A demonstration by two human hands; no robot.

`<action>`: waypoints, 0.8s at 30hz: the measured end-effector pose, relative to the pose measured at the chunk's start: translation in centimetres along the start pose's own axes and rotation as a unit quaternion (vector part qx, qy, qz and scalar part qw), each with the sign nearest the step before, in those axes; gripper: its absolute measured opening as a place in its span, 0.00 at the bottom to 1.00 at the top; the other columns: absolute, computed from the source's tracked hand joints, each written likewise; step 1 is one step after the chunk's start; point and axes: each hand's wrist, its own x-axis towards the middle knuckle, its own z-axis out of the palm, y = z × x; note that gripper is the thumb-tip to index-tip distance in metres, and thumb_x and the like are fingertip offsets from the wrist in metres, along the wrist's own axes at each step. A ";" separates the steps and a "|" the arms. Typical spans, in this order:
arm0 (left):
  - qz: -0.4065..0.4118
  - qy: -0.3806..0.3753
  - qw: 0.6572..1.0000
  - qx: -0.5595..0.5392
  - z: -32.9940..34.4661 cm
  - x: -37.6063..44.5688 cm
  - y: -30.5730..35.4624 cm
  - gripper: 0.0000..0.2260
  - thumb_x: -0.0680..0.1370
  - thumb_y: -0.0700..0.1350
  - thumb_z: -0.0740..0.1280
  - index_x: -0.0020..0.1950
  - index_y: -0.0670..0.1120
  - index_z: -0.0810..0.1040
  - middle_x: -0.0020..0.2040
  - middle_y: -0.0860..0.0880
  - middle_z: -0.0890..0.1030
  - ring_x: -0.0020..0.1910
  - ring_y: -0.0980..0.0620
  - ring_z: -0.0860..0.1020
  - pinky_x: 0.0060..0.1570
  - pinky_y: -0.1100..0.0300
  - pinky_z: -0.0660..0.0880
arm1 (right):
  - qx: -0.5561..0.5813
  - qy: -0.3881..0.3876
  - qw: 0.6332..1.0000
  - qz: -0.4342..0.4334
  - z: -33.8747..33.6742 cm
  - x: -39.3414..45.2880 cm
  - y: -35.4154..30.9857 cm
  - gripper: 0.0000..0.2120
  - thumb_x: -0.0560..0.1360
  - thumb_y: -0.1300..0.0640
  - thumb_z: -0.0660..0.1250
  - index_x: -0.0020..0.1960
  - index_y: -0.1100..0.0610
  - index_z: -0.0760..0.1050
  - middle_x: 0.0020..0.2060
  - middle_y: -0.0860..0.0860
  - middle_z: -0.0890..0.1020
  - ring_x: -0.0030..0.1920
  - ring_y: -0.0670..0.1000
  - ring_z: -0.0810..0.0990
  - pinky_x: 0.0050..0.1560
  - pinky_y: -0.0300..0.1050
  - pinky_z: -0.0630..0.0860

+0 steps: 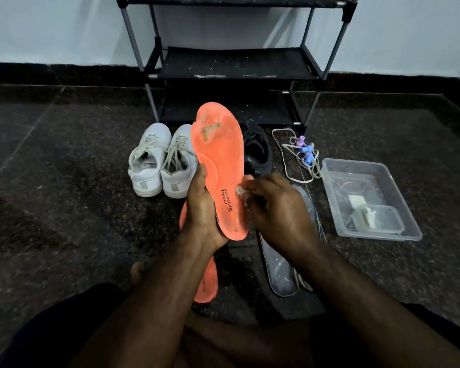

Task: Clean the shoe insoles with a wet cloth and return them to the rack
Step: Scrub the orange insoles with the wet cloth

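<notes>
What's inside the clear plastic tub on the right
The clear plastic tub holds a smaller clear container in its near corner, with a pale whitish item in or beside it. The tub's bottom looks wet, though reflections blur how much water it holds.

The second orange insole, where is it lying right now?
In the head view the second orange insole lies on the floor left of centre, under the left hand, with the grey insole to its right.

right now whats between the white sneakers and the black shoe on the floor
The raised orange foam insole, gripped by the left hand, stands between the white sneakers and black shoe in the head view.
</notes>
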 end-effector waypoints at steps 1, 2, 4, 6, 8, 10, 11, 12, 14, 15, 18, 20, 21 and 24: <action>-0.002 0.007 1.000 0.008 -0.1 0.0 0.1 0.32 0.80 0.67 0.55 0.65 0.42 0.78 0.47 0.40 0.82 0.44 0.43 0.81 0.47 0.51 0.77 | 0.002 -0.015 1.000 0.004 0.0 -0.1 0.1 0.10 0.74 0.59 0.70 0.55 0.55 0.83 0.48 0.49 0.81 0.47 0.47 0.79 0.50 0.33 0.72; -0.003 0.014 1.000 0.021 -0.2 0.1 0.2 0.32 0.80 0.68 0.55 0.66 0.43 0.77 0.47 0.40 0.83 0.43 0.43 0.81 0.46 0.52 0.76 | 0.007 -0.034 0.999 0.008 0.0 -0.4 0.1 0.10 0.74 0.57 0.70 0.55 0.54 0.83 0.48 0.49 0.81 0.47 0.48 0.80 0.50 0.36 0.74; -0.004 0.026 0.999 0.044 -0.4 0.2 0.3 0.32 0.80 0.67 0.54 0.67 0.43 0.77 0.46 0.40 0.84 0.38 0.43 0.81 0.40 0.54 0.76 | 0.016 -0.065 0.998 0.010 -0.3 -1.2 0.3 0.09 0.74 0.57 0.70 0.54 0.52 0.83 0.46 0.48 0.81 0.46 0.47 0.80 0.49 0.35 0.73; -0.004 0.028 0.998 0.057 -0.2 0.2 0.1 0.33 0.80 0.67 0.54 0.68 0.42 0.76 0.46 0.40 0.84 0.36 0.43 0.80 0.38 0.54 0.75 | 0.021 -0.053 0.998 0.010 -0.7 -1.3 0.5 0.09 0.73 0.59 0.72 0.52 0.53 0.83 0.44 0.47 0.81 0.44 0.44 0.78 0.46 0.24 0.66; -0.003 0.029 0.998 0.057 0.0 0.2 -0.3 0.34 0.80 0.67 0.54 0.63 0.40 0.80 0.47 0.40 0.84 0.42 0.42 0.81 0.46 0.51 0.75 | 0.018 -0.011 1.000 0.010 -1.0 -0.6 0.6 0.08 0.72 0.60 0.73 0.51 0.55 0.84 0.43 0.48 0.81 0.43 0.44 0.78 0.45 0.22 0.64; -0.005 0.035 0.998 0.049 0.2 0.0 -0.5 0.33 0.80 0.67 0.54 0.59 0.40 0.83 0.48 0.40 0.84 0.47 0.43 0.82 0.53 0.50 0.74 | 0.004 0.001 1.000 0.001 -0.8 -0.1 0.4 0.08 0.72 0.60 0.71 0.51 0.57 0.83 0.44 0.51 0.81 0.43 0.48 0.80 0.46 0.29 0.68; -0.007 0.038 0.998 0.050 0.2 0.0 -0.5 0.33 0.80 0.66 0.54 0.62 0.40 0.81 0.48 0.40 0.85 0.47 0.43 0.82 0.53 0.50 0.75 | -0.001 -0.009 1.000 -0.002 -0.5 -0.1 0.2 0.08 0.72 0.59 0.71 0.51 0.57 0.83 0.44 0.51 0.81 0.44 0.50 0.80 0.47 0.33 0.70; -0.008 0.039 0.998 0.055 0.1 -0.1 -0.4 0.33 0.80 0.66 0.54 0.66 0.40 0.78 0.49 0.40 0.85 0.47 0.43 0.83 0.53 0.50 0.76 | -0.003 -0.025 1.000 -0.003 -0.4 -0.4 0.1 0.08 0.73 0.58 0.69 0.50 0.56 0.83 0.44 0.52 0.81 0.44 0.51 0.80 0.48 0.37 0.73; 0.004 0.039 0.997 0.070 -0.1 -0.1 -0.1 0.32 0.80 0.66 0.54 0.68 0.42 0.77 0.51 0.39 0.85 0.46 0.42 0.83 0.50 0.51 0.76 | 0.004 -0.064 0.998 -0.005 -0.4 -1.1 0.0 0.08 0.73 0.57 0.69 0.51 0.56 0.83 0.44 0.51 0.81 0.45 0.51 0.80 0.48 0.43 0.75; 0.009 0.037 0.997 0.072 -0.1 0.0 0.1 0.31 0.80 0.66 0.55 0.66 0.43 0.79 0.52 0.39 0.85 0.45 0.42 0.82 0.48 0.52 0.75 | 0.011 -0.079 0.997 -0.005 -0.6 -1.3 0.0 0.07 0.74 0.58 0.70 0.51 0.55 0.83 0.43 0.51 0.81 0.45 0.50 0.79 0.48 0.43 0.74; 0.007 0.030 0.997 0.073 0.1 0.0 0.0 0.31 0.80 0.66 0.54 0.65 0.43 0.80 0.55 0.39 0.84 0.48 0.41 0.81 0.52 0.49 0.73 | 0.052 -0.067 0.996 0.030 -1.2 -0.8 0.5 0.06 0.74 0.58 0.71 0.51 0.53 0.83 0.45 0.49 0.82 0.46 0.47 0.80 0.50 0.45 0.76; 0.003 0.031 0.997 0.068 0.2 0.0 -0.1 0.33 0.80 0.66 0.52 0.69 0.42 0.76 0.56 0.40 0.84 0.53 0.41 0.81 0.61 0.45 0.72 | 0.078 -0.027 0.995 0.054 -1.2 -0.2 0.8 0.06 0.74 0.57 0.71 0.51 0.52 0.82 0.46 0.47 0.82 0.47 0.46 0.81 0.50 0.48 0.78; 0.003 0.032 0.997 0.067 0.2 0.0 -0.2 0.33 0.80 0.66 0.52 0.70 0.42 0.75 0.56 0.40 0.84 0.55 0.41 0.81 0.64 0.44 0.71 | 0.086 -0.019 0.994 0.061 -1.0 -0.1 0.8 0.06 0.74 0.57 0.71 0.51 0.52 0.82 0.46 0.46 0.82 0.48 0.45 0.80 0.51 0.48 0.78; -0.003 0.026 0.996 0.082 0.1 -0.1 -0.1 0.35 0.80 0.67 0.51 0.73 0.42 0.73 0.59 0.42 0.83 0.55 0.42 0.81 0.62 0.45 0.72 | 0.112 -0.005 0.990 0.082 -0.2 -0.6 0.6 0.06 0.74 0.55 0.72 0.50 0.52 0.82 0.45 0.43 0.81 0.47 0.43 0.79 0.50 0.47 0.77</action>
